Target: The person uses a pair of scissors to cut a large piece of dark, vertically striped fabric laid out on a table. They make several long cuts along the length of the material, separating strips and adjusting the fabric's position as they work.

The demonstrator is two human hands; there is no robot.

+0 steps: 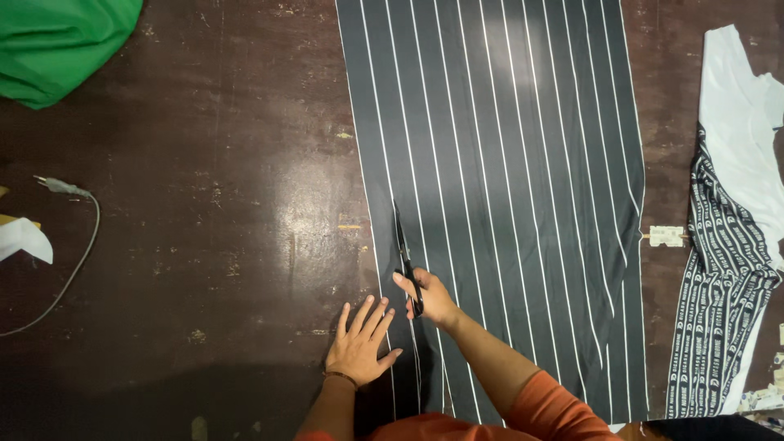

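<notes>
A long piece of black fabric with thin white stripes (pixel 506 163) lies flat on a dark brown table (pixel 204 204). My right hand (pixel 433 298) grips black scissors (pixel 403 249), whose blades point away from me along the cloth's left side. My left hand (pixel 359 343) presses flat with fingers spread on the table and the fabric's left edge, just left of the scissors. A narrow strip of fabric lies between my two hands.
Green cloth (pixel 57 41) is bunched at the far left corner. A grey cable with a plug (pixel 69 220) curves along the left side, near a white paper scrap (pixel 24 238). White fabric (pixel 739 131) and black patterned fabric (pixel 723 302) lie at the right.
</notes>
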